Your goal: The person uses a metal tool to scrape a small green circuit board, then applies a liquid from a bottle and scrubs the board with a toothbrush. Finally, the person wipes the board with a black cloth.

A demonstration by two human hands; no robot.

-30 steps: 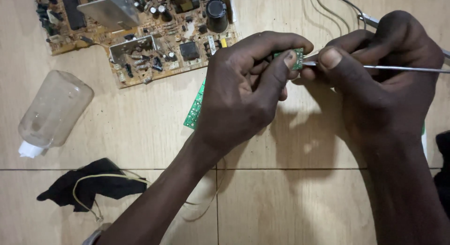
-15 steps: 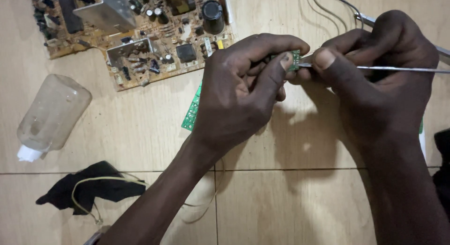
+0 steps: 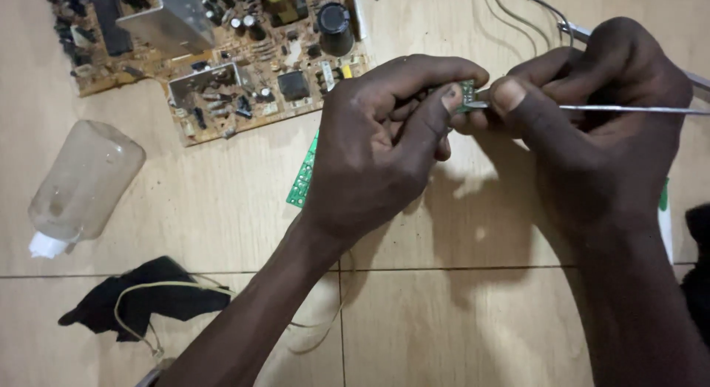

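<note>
My left hand [image 3: 384,143] grips a small green circuit board [image 3: 466,95] between thumb and fingers; only its top corner shows. My right hand [image 3: 592,128] pinches thin metal tweezers [image 3: 629,109] whose tips touch that small board, the shaft running off to the right. A second green circuit board [image 3: 302,176] lies on the floor, mostly hidden under my left hand.
A large brown circuit board [image 3: 222,54] with capacitors and metal shields lies at top left. A clear plastic bottle [image 3: 85,183] lies on its side at left. A black cloth with a yellowish cord [image 3: 144,298] sits at lower left. Grey wires [image 3: 532,17] run at top right.
Both hands stay together on the small board; the view has shifted very slightly, and the tweezers' tip remains at the board.
</note>
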